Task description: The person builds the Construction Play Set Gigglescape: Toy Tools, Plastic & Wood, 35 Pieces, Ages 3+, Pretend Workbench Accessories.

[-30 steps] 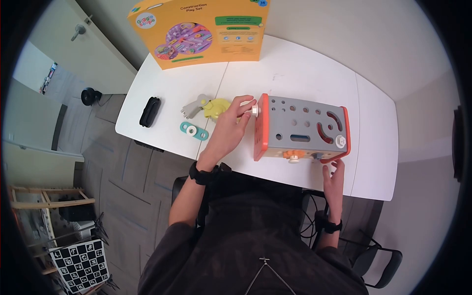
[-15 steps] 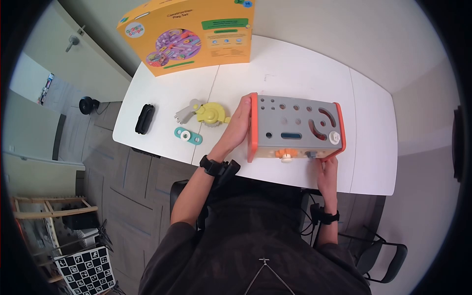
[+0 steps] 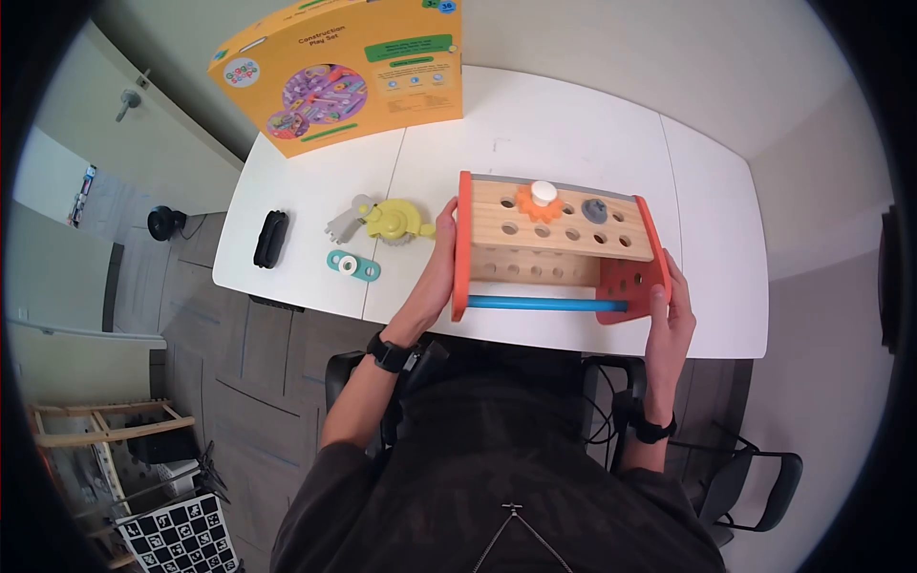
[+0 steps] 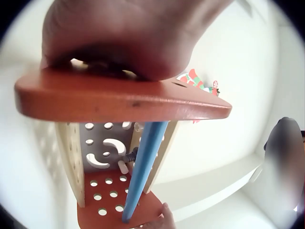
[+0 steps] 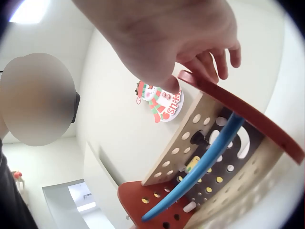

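A toy workbench [image 3: 559, 224] with red side panels, a pale wooden board and a grey board is tipped so its wooden board and open underside face me. My left hand [image 3: 441, 263] holds the left red panel from outside; the panel hides part of its fingers. My right hand [image 3: 671, 310] grips the right red panel by its edge, thumb at the near side. A blue rod [image 3: 544, 304] joins the panels. On the wooden board sit an orange gear [image 3: 537, 208] under a white knob [image 3: 543, 193] and a grey screw [image 3: 594, 211].
Left of the workbench on the white table [image 3: 535, 115] lie a yellow-green toy saw [image 3: 394, 220], a teal strip [image 3: 365, 270] with a white nut [image 3: 348, 266], and a black case [image 3: 271, 239]. An orange box [image 3: 373, 76] stands at the back.
The workbench has tipped from its grey board facing up to its wooden board and underside facing me. My left hand has moved from a white bolt to the left panel; my right hand has risen.
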`<state>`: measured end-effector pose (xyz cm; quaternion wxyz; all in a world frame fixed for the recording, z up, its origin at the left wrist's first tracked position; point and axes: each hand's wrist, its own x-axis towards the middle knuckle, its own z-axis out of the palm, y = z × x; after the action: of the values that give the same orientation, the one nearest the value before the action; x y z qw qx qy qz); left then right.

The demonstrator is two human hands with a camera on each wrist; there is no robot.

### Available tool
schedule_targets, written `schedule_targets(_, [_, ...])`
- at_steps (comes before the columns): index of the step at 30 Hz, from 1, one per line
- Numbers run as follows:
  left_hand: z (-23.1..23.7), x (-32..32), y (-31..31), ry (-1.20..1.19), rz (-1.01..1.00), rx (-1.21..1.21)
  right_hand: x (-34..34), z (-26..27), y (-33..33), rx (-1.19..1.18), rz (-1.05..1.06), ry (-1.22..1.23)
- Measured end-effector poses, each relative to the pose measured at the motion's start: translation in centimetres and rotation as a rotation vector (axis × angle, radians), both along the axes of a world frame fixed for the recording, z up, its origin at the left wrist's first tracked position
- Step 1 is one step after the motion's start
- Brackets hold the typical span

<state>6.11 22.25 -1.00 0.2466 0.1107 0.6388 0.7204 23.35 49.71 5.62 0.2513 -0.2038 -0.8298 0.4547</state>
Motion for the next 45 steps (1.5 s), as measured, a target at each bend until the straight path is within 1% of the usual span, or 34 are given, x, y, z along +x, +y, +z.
schedule_targets(2, [-0.5,0.9,-1.3,-0.101,-0.059,-0.035,0.0,0.9,-1.5,-0.156,0.045,0.019])
schedule_targets(5, [-0.5,2.2,-3.4,-0.221,-0.176,-0.137,0.1,0.2,-1.3,-0.257,0.130,-0.005])
schedule_targets(8, [-0.5,3.1,-5.0,-0.341,-0.296,-0.144,-0.4,0.1,-1.6,-0.244,0.120,0.034])
schedule_targets(9, [-1.6,3.1,-5.5,-0.370,-0.315,-0.122,-0.6,0.3,-1.4,-0.257,0.116,-0.014])
schedule_targets(11, [-1.6,3.4,-5.8,-0.407,-0.322,-0.117,-0.8,0.6,-0.9,-0.280,0.109,-0.108])
schedule_targets(14, [-0.9,3.9,-6.1,-0.427,-0.271,-0.148,-1.6,0.2,-1.3,-0.161,0.089,-0.062])
schedule_targets(16, [-1.0,4.2,-6.1,-0.448,-0.219,-0.145,-1.7,0.5,-1.0,-0.075,0.084,-0.161])
schedule_targets(17, [-0.9,4.3,-6.2,-0.443,-0.233,-0.160,-1.7,0.6,-0.8,-0.033,0.081,-0.211])
schedule_targets(19, [-0.3,4.5,-6.4,-0.435,-0.261,-0.190,-1.9,0.4,-0.6,-0.003,0.063,-0.218])
schedule_targets(22, [1.1,4.4,-6.5,-0.243,-0.295,-0.316,-2.6,0.3,-0.8,-0.008,0.048,-0.209])
schedule_targets(24, [1.6,4.4,-6.6,-0.153,-0.221,-0.423,-3.0,0.1,-0.8,-0.010,0.050,-0.198])
schedule_targets(26, [2.2,3.9,-7.1,-0.001,-0.109,-0.630,-3.5,-0.3,-0.6,0.010,0.059,-0.183])
schedule_targets(28, [2.9,2.7,-8.2,0.217,0.039,-0.932,-3.9,0.5,-1.0,-0.034,0.051,-0.214])
schedule_targets(29, [2.2,1.9,-9.1,0.342,0.210,-0.995,-4.1,0.9,-1.1,-0.054,0.045,-0.230])
schedule_targets(31, [1.3,0.4,-11.3,0.438,0.307,-1.197,-4.3,1.4,-1.2,-0.060,0.034,-0.271])
schedule_targets(32, [0.2,0.0,-12.6,0.468,0.316,-1.260,-4.5,1.4,-1.2,-0.063,0.029,-0.290])
schedule_targets(33, [-1.2,-0.3,-13.8,0.498,0.325,-1.322,-4.6,0.9,-0.9,-0.024,0.045,-0.261])
schedule_targets(34, [-1.5,-0.6,-14.1,0.530,0.333,-1.384,-4.8,0.2,-0.4,0.015,0.059,-0.230])
schedule_targets(35, [-1.6,-0.8,-14.3,0.517,0.316,-1.401,-4.9,-0.2,-0.1,0.053,0.071,-0.200])
schedule_targets(37, [-1.7,-1.0,-14.3,0.484,0.277,-1.436,-4.9,0.1,-0.1,0.024,0.072,-0.219])
schedule_targets(43, [-0.9,-1.6,-13.2,0.490,0.256,-1.468,-5.8,0.8,-0.1,-0.028,0.072,-0.249])
schedule_targets(45, [0.2,-1.4,-12.8,0.576,0.299,-1.362,-6.1,0.7,0.2,-0.020,0.073,-0.263])
